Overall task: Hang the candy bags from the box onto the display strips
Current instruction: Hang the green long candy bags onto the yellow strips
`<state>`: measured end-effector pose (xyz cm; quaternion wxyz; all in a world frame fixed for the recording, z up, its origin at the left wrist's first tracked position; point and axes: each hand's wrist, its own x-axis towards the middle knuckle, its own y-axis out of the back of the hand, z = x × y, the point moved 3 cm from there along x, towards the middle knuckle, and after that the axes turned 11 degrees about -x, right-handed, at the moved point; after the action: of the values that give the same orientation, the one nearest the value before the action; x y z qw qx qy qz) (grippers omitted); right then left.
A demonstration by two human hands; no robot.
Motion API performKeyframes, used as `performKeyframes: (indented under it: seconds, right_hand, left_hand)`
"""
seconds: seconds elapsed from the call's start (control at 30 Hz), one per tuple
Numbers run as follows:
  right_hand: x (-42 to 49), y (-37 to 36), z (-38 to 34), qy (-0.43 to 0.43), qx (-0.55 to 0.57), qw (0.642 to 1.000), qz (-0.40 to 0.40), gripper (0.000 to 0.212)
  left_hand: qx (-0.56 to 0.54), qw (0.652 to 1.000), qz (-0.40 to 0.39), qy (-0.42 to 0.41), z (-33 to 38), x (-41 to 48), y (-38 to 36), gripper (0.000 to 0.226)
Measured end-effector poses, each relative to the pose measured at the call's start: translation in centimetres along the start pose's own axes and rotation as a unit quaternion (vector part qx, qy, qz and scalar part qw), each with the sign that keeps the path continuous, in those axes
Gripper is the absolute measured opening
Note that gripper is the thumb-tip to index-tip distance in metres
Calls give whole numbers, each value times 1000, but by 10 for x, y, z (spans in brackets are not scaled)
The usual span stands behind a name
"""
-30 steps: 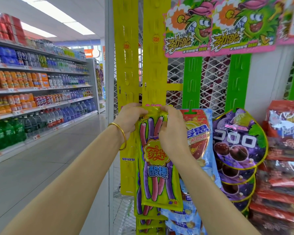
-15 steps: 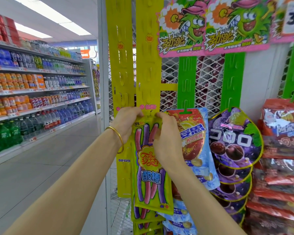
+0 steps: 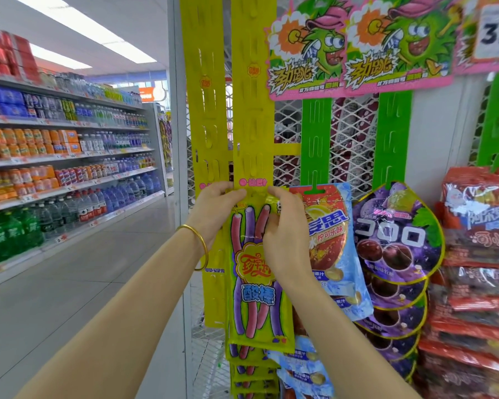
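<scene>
A yellow-green candy bag (image 3: 255,286) printed with pink and purple sticks hangs flat against the right yellow display strip (image 3: 249,116). My left hand (image 3: 218,204), with a gold bangle on the wrist, pinches the bag's top left corner at the strip. My right hand (image 3: 285,234) holds the top right edge, its palm lying over the bag's upper right part. More bags of the same kind (image 3: 251,375) hang below it on the strip. A second yellow strip (image 3: 202,110) stands bare to the left. The box is out of sight.
Green strips (image 3: 314,139) to the right carry blue cola-candy bags (image 3: 333,240) and purple grape gummy bags (image 3: 398,237). Red snack bags (image 3: 478,254) fill the far right. A white post (image 3: 177,139) edges the wire rack. Drink shelves (image 3: 69,156) line the aisle on the left.
Both hands have kept their hold on the bag's top at the same spot on the strip. The bag hangs a little straighter; the camera has shifted slightly.
</scene>
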<state>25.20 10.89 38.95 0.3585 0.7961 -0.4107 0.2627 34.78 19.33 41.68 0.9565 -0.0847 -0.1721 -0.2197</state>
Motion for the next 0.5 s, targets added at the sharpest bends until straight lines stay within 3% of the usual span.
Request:
performKeyframes:
  seconds: [0.03,0.17,0.33,0.5]
  right_hand:
    - [3,0,-1,2,5,1000,3,42]
    - [10,-1,-3,18,6,1000,10,40]
    - [10,-4,-1,18,17,1000,20,40]
    - [10,-3,-1,10,5,1000,9,45]
  left_hand:
    - [-7,1000,5,4,1,0,0,56]
    - [-4,1000,29,-3,5,5,3,23]
    - [18,999,39,-1,-3,11,3,61]
    - [34,998,47,7,3,6,-3,38]
